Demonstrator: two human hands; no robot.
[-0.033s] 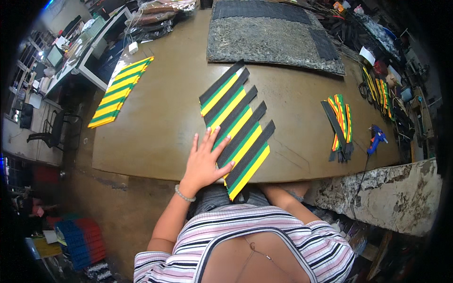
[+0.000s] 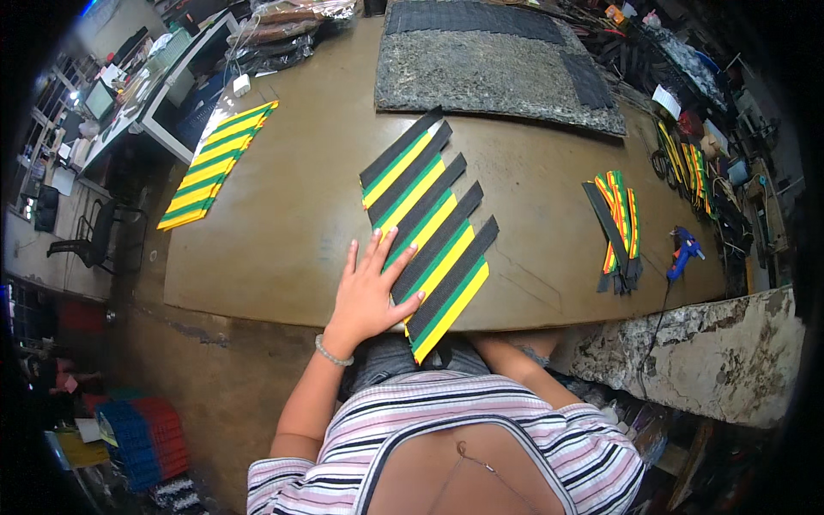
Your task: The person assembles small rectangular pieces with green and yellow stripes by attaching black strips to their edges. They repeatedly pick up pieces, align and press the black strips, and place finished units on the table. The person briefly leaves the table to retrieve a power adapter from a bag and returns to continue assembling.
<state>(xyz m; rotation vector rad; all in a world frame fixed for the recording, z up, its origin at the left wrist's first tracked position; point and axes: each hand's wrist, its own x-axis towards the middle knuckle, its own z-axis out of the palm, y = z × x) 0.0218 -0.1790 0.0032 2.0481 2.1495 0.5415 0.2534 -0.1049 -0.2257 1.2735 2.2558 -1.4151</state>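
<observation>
My left hand lies flat with spread fingers on the lower left part of a slanted striped panel. Diagonal black, green and yellow strips make up this panel, and the black ends stick out stepwise along its right side. Its lowest corner hangs over the table's near edge, close to my lap. Of my right arm, only the forearm shows, reaching beneath the table edge; the hand itself is hidden. At the left of the table lies a yellow-and-green striped piece, apart from my hands.
The brown table also bears a bundle of coloured strips, a blue glue gun with a trailing cord, and a grey speckled board at the back. More strips and scissors lie at the far right. Plastic-wrapped bundles sit back left.
</observation>
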